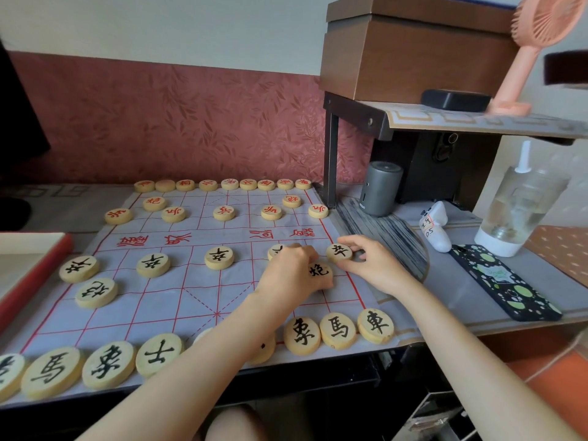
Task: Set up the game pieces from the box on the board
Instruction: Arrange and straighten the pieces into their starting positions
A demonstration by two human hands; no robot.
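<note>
Right hand (372, 265) fingers pinch black soldier disc (339, 252), aligning it on board (178, 300) edge point; left hand (291, 275) fingers curl over cannon disc (319, 271), seating it

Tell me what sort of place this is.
Probably a home desk in a bedroom or study: a cloth xiangqi board lies on it, beside a phone, a handheld fan and a water bottle, with patterned wallpaper behind.
</note>
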